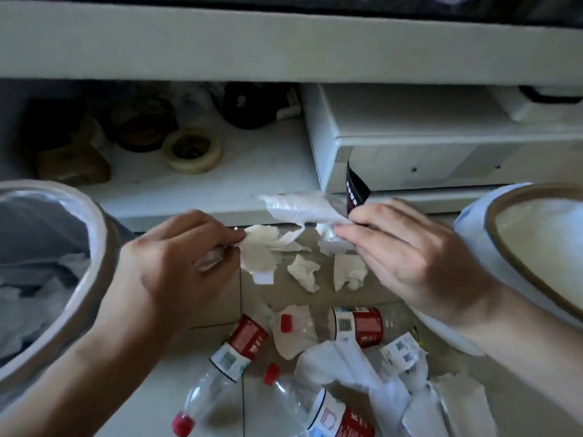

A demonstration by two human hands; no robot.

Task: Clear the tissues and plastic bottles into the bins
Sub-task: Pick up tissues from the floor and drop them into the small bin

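At frame centre, left hand [186, 257] pinches a flat white crumpled tissue [258, 250]; right hand [407, 257] grips a clear plastic wrapper [303, 206]. Clear red-label plastic bottles [233, 348] lie on tile along the bottom. Lined bins sit mid left [94, 247] and mid right [504, 247].

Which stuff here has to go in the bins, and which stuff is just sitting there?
For the job:
tissues on the floor
tissue in the left hand
plastic bottles
left bin
right bin

Just lying about:
tape roll on the shelf
white box
dark jar, blurry
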